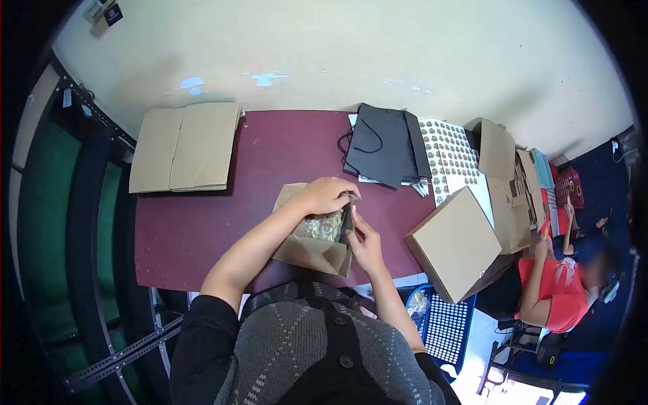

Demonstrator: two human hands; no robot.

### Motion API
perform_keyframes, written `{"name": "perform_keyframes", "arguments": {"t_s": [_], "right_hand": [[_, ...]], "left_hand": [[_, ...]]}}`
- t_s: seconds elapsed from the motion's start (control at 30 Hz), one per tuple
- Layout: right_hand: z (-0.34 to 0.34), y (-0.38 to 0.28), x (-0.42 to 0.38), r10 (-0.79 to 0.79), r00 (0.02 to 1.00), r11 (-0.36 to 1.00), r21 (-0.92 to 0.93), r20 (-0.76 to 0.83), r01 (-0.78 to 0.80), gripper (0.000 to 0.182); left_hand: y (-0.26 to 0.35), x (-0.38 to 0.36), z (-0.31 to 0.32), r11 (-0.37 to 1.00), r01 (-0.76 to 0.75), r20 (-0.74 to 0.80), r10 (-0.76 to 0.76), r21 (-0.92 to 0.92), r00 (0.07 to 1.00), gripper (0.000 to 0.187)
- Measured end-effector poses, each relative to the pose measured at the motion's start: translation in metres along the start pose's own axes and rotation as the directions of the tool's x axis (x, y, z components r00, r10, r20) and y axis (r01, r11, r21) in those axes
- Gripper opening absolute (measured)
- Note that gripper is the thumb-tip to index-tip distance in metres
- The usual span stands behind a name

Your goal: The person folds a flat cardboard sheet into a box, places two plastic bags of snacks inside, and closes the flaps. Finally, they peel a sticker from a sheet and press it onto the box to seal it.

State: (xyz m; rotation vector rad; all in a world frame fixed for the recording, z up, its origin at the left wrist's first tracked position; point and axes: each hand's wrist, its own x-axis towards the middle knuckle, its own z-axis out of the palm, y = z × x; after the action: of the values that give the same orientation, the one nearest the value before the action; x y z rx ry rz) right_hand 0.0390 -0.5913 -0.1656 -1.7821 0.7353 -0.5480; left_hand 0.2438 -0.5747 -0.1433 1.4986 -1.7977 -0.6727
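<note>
An open cardboard box [314, 254] stands near the front edge of the maroon table [283, 148], with clear packs of pale contents [324, 227] inside. My left hand [329, 196] reaches across the box to its far right corner, fingers bent over a flap there. At the right wall of the box is my right hand [365, 244], thumb and fingers apart against the cardboard. The fingertips of my left hand are partly hidden at the flap.
Flattened cardboard [185, 148] lies at the back left. Black paper bags [386, 145] and sticker sheets [449, 155] are at the back right. A closed box [455, 243] overhangs the right edge, above a blue basket [447, 331]. A seated person [553, 283] is at the far right.
</note>
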Motion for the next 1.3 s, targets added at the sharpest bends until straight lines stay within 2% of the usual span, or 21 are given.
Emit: {"name": "perform_keyframes", "arguments": {"t_s": [0.03,0.1,0.13,0.23,0.27,0.3,0.37,0.43,0.5,0.63,0.67,0.77,0.83,0.87,0.9,0.97,1.07,1.1,1.17,1.23,1.3], "right_hand": [[0.0,-0.001,0.002,-0.037,0.999,0.998,-0.054,0.009,0.037,0.052],[0.003,-0.003,0.004,-0.106,0.994,0.982,-0.157,0.035,0.11,0.051],[0.003,-0.006,0.006,-0.113,0.993,0.978,-0.173,0.044,0.119,0.049],[0.004,-0.015,0.011,-0.123,0.99,0.962,-0.237,0.076,0.138,0.049],[0.003,-0.019,0.012,-0.149,0.984,0.95,-0.261,0.098,0.17,0.049],[0.003,-0.021,0.013,-0.148,0.984,0.951,-0.261,0.096,0.168,0.049],[0.003,-0.025,0.016,-0.149,0.98,0.927,-0.325,0.135,0.185,0.05],[0.003,-0.026,0.021,-0.148,0.976,0.921,-0.337,0.159,0.195,0.05],[0.003,-0.027,0.026,-0.147,0.972,0.914,-0.351,0.181,0.204,0.05],[0.01,-0.028,0.04,-0.186,0.952,0.862,-0.426,0.242,0.276,0.047],[0.011,-0.033,0.044,-0.101,0.949,0.854,-0.464,0.297,0.236,0.046],[0.015,-0.04,0.051,0.024,0.931,0.833,-0.522,0.365,0.183,0.043],[0.021,-0.032,0.055,0.066,0.895,0.842,-0.506,0.442,0.188,0.044],[0.034,-0.003,0.049,0.028,0.9,0.805,-0.543,0.436,0.238,0.05],[0.046,-0.002,0.04,0.17,0.891,0.661,-0.719,0.42,0.212,0.055],[0.071,0.04,0.018,-0.213,0.953,0.619,-0.725,0.216,0.303,0.051],[0.067,0.032,0.009,-0.271,0.942,0.591,-0.738,0.199,0.326,0.045],[0.066,0.038,0.004,-0.266,0.942,0.595,-0.734,0.206,0.329,0.045],[0.061,0.05,0.0,-0.411,0.888,0.72,-0.524,0.205,0.455,0.046],[0.053,0.026,-0.004,-0.51,0.824,0.665,-0.495,0.247,0.56,0.05],[0.05,-0.001,-0.008,-0.588,0.802,0.613,-0.591,0.101,0.524,0.051]], "left_hand": [[-0.003,0.002,0.0,1.0,-0.001,0.006,0.001,0.002,1.0,0.03],[-0.01,0.006,-0.001,0.954,0.017,0.001,-0.017,-0.3,1.0,0.035],[-0.013,0.007,0.001,0.902,0.05,0.005,-0.053,-0.43,0.999,0.048],[-0.001,0.008,-0.003,0.788,0.169,0.01,-0.203,-0.592,0.979,0.062],[-0.005,0.009,-0.003,0.745,0.169,0.028,-0.198,-0.645,0.98,0.075],[-0.009,0.01,-0.003,0.745,0.169,0.03,-0.197,-0.645,0.98,0.075],[-0.018,0.012,-0.005,0.551,0.195,0.06,-0.253,-0.811,0.966,0.081],[-0.025,0.012,-0.008,0.565,0.159,0.03,-0.232,-0.81,0.972,0.086],[-0.028,0.011,-0.009,0.423,0.118,0.001,-0.267,-0.899,0.964,0.087],[-0.022,0.009,-0.013,0.375,0.136,0.04,-0.253,-0.917,0.967,0.083],[-0.022,0.009,-0.012,0.371,0.139,0.05,-0.239,-0.918,0.97,0.076],[-0.023,0.012,-0.005,0.478,0.249,0.135,-0.261,-0.842,0.956,0.067],[-0.027,0.013,0.002,0.49,0.206,0.114,-0.21,-0.847,0.971,0.06],[-0.029,0.012,0.005,0.495,0.208,0.113,-0.215,-0.844,0.97,0.06],[-0.029,0.01,0.007,0.498,0.212,0.114,-0.22,-0.841,0.969,0.06],[-0.027,0.003,0.008,0.478,0.21,0.119,-0.213,-0.853,0.97,0.053],[-0.027,-0.014,0.008,0.689,0.089,-0.087,-0.216,-0.719,0.973,0.03],[-0.021,-0.025,0.003,0.686,0.095,-0.087,-0.226,-0.721,0.97,0.03],[-0.004,-0.048,-0.01,0.913,0.049,-0.371,-0.214,-0.406,0.904,0.026],[0.003,-0.074,-0.018,0.941,0.106,-0.403,-0.237,-0.321,0.884,0.024],[0.004,-0.102,-0.013,0.973,0.231,-0.597,-0.182,0.006,0.781,0.027]]}}
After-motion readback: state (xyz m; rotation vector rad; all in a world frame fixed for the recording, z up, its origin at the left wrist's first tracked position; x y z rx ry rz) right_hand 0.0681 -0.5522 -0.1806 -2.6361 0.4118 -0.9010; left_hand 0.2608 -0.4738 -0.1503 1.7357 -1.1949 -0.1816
